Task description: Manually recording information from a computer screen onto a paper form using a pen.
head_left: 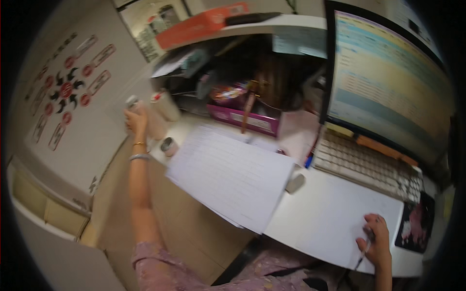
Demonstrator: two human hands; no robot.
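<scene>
At the desk's far left corner, my left hand (pixel 137 121) is closed around the upper part of a tall, pale pinkish bottle (pixel 156 125) with a light cap. Blur hides the exact finger contact. A cream-coloured bottle (pixel 166 107) with a red spot on top stands just beside it. Closer to me is a small round container (pixel 169 146) with a grey top. My right hand (pixel 377 240) rests at the desk's right front and holds a slim pen (pixel 362 255), its tip pointing down and toward me. A stack of printed paper sheets (pixel 228 177) lies between my hands.
A keyboard (pixel 364 165) sits below a large monitor (pixel 388 82) at the right. A dark patterned mouse pad (pixel 416 224) lies beyond my right hand. Behind the papers stands a purple box (pixel 242 120) under a shelf (pixel 301 22). A grey eraser-like block (pixel 295 184) touches the sheets.
</scene>
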